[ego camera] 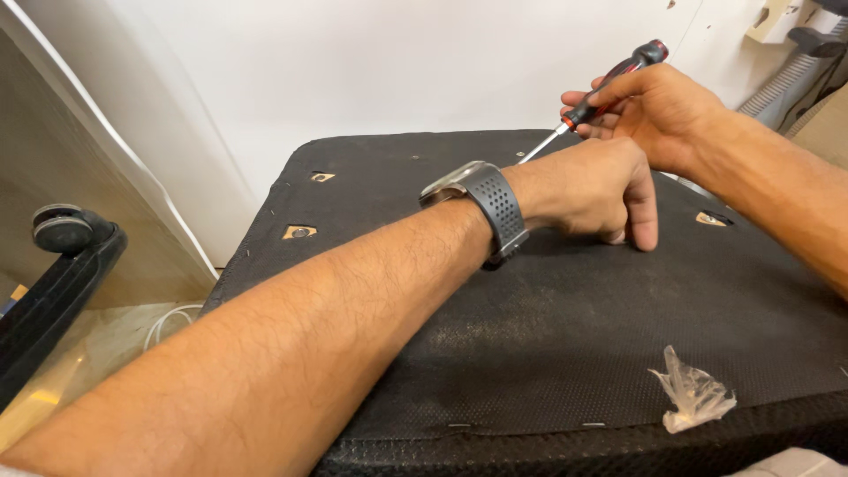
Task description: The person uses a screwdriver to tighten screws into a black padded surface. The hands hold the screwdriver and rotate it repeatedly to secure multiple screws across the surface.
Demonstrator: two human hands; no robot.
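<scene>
The right hand [658,106] is gripping a red and black screwdriver [594,100] with fingers wrapped around the handle, its metal shaft slanting down behind the left hand [594,190]. The left hand, wearing a dark watch [481,205], is resting curled on the black fabric seat underside [548,327], fingertips pressing down; whether it is pinching anything cannot be told. A crumpled clear plastic wrapper [693,393] is lying near the front edge.

right hand [658,108]: grips screwdriver [601,95] | left hand [594,190]: fingers [643,221] pressed on black seat underside [565,327] | plastic scrap [693,399]: near front edge
</scene>
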